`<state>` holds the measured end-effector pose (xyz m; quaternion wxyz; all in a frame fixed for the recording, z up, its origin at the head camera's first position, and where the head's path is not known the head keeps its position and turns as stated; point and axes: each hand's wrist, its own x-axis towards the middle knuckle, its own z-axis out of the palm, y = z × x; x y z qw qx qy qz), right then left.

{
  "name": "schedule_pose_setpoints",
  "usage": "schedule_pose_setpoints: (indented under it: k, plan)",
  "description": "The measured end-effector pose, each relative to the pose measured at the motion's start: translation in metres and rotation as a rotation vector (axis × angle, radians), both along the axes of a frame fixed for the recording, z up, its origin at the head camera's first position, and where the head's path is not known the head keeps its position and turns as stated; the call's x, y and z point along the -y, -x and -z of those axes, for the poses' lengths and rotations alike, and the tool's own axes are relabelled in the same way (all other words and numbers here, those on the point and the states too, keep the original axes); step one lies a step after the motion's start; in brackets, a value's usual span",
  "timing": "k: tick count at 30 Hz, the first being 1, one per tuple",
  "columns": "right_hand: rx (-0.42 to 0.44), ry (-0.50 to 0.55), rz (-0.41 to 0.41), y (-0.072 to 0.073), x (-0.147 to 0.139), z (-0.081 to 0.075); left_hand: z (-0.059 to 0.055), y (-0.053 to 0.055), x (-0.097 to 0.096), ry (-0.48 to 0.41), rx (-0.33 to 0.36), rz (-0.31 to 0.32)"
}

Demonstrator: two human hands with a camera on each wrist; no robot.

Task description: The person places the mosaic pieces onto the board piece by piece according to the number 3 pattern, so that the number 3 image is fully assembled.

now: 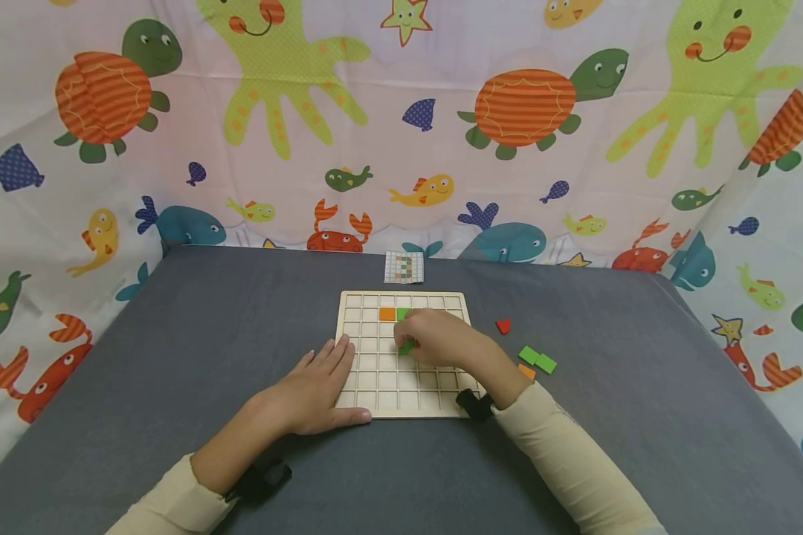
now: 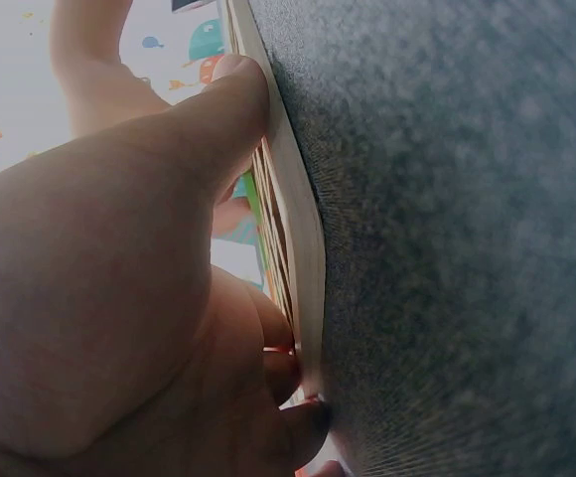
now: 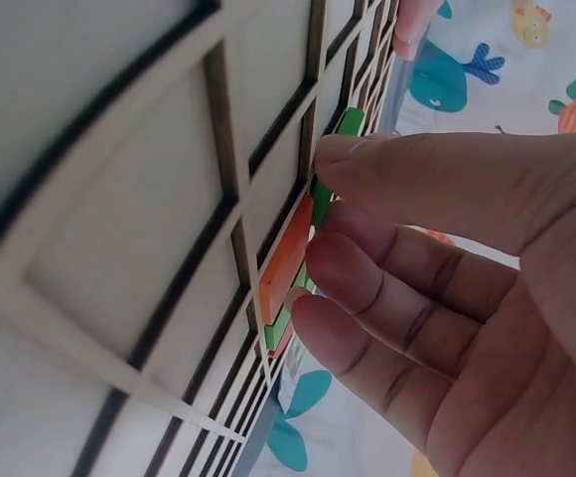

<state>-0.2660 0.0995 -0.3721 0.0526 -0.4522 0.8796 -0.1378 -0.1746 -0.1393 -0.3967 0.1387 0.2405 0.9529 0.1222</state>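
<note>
A light wooden grid board (image 1: 388, 401) lies flat on the grey table. My left hand (image 1: 313, 395) rests along its left side, fingers stretched out, thumb at the front edge; the left wrist view shows the thumb (image 2: 238, 94) against the board's side. Over the grid's middle, my right hand (image 1: 442, 338) pinches a green square tile (image 3: 348, 124) between thumb and fingers, tilted at the cells. Beside it in the right wrist view an orange tile (image 3: 286, 263) and another green tile (image 3: 276, 330) sit in the grid. An orange tile (image 1: 387, 313) and a green tile (image 1: 403, 313) show in an upper row.
Two loose green tiles (image 1: 537, 359), an orange tile (image 1: 526, 371) partly behind the right forearm, and a red piece (image 1: 503, 326) lie right of the board. A small card with a coloured grid pattern (image 1: 404, 267) lies behind it. A sea-animal curtain (image 1: 388, 111) surrounds the table.
</note>
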Motion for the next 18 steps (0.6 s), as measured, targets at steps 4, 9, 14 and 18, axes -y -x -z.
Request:
schedule_pose_setpoints:
  k: [4, 9, 14, 18]
  plan:
    - [0.003, 0.002, 0.016, 0.0007, 0.0003, 0.0012, 0.0003, 0.0000, 0.0000, 0.002, -0.003, 0.002]
    - [-0.020, 0.007, 0.022, 0.0003, 0.0009, 0.0025, 0.0008, 0.0004, -0.0002, -0.003, -0.005, 0.003]
    - [-0.051, -0.020, 0.043, 0.0011, 0.0026, 0.0045, 0.0026, 0.0004, -0.0005, 0.011, -0.007, 0.000]
    - [-0.069, -0.053, 0.073, 0.0011, 0.0054, 0.0043, 0.0035, 0.0010, -0.0010, 0.014, -0.005, -0.002]
